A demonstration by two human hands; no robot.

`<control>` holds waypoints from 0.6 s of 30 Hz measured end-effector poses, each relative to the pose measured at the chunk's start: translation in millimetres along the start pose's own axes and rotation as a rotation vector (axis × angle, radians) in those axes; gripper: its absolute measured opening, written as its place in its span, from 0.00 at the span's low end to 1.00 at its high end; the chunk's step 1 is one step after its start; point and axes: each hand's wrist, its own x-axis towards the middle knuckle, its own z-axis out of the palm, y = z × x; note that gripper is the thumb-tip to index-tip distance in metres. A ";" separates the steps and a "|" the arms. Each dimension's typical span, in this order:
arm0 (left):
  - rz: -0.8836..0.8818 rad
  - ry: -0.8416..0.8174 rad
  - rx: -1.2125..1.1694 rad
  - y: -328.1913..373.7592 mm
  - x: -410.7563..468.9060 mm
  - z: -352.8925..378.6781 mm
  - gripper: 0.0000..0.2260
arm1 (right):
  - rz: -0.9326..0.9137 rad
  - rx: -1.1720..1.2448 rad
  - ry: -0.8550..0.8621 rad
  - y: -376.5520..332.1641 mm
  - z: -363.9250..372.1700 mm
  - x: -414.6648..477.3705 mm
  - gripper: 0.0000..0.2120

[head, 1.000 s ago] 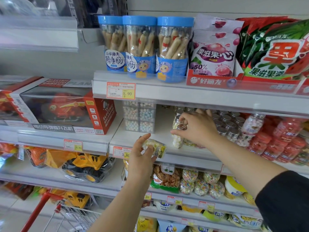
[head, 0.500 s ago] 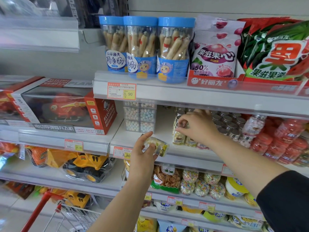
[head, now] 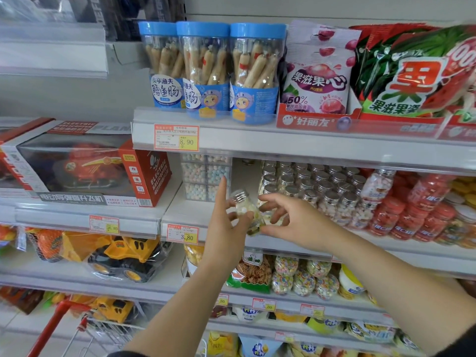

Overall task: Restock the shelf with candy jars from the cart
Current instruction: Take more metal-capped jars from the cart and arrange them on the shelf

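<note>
At the near edge of the middle shelf [head: 195, 215], left of the stocked row of silver-capped jars [head: 322, 191], we find both hands meeting on one candy jar [head: 246, 210].

Change noted: the right hand [head: 296, 222] has left the row, where it was seating a jar half a second ago. It has come across to the left hand [head: 226, 228], which has raised its jar above the shelf lip. We judge one jar placed and a handover of the next under way.

The left hand pinches the jar, index finger straight up. The right hand's fingers are spread about the jar's lower end; we cannot tell whether they grip.

The jar is small and clear, filled with pale pellets. Its silver cap is uppermost, it tilts left, and it is held off the shelf.
</note>
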 end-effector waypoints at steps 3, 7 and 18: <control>0.088 -0.083 0.092 7.5 6.5 14.2 0.33 | -0.006 0.049 0.107 1.4 -2.1 -0.7 0.18; 0.146 -0.141 0.137 15.4 19.5 20.5 0.24 | 0.041 0.113 0.178 7.6 -21.1 0.1 0.15; 0.009 -0.119 0.670 -26.1 84.6 34.6 0.26 | 0.177 0.012 0.422 38.4 -47.9 27.7 0.16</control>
